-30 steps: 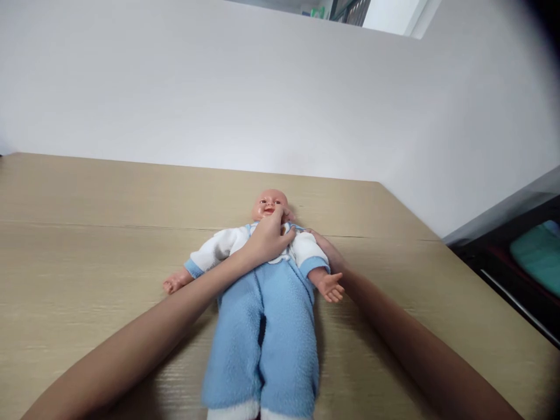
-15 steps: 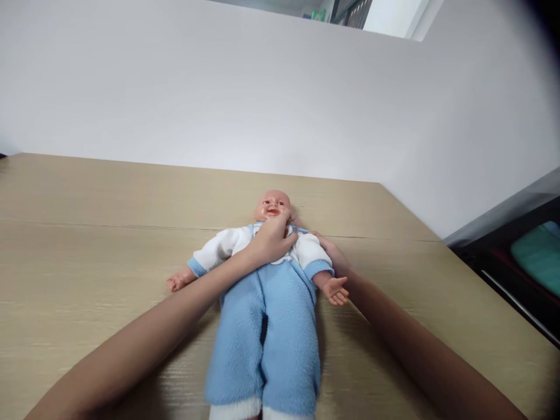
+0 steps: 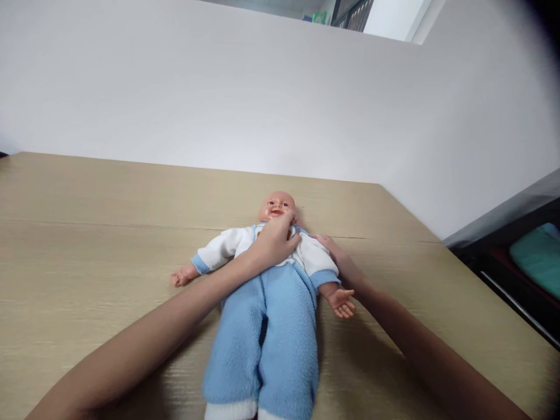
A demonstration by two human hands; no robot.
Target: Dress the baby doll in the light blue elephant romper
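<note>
A baby doll (image 3: 289, 315) with a bald head, a white top with blue cuffs and fuzzy blue overalls lies on its back, head away from me. My left hand (image 3: 275, 239) reaches across its chest. The fingers are closed at the collar just under the chin; what exactly they pinch is hidden. Beside the doll's sleeve at right is my right hand (image 3: 343, 259), its fingers stretched towards the shoulder. Part of this hand is hidden behind the sleeve.
The doll lies on a wooden table (image 3: 109, 251) with a seam running across it. A pale wall (image 3: 219, 105) stands behind, with an opening at its top. At the right, past the table edge, a dark frame holds something green (image 3: 540, 256).
The doll's head and upper body have shifted slightly right. Its arm at the right has swung a little outward and nearer. My right hand has moved slightly right, showing more of its fingers.
</note>
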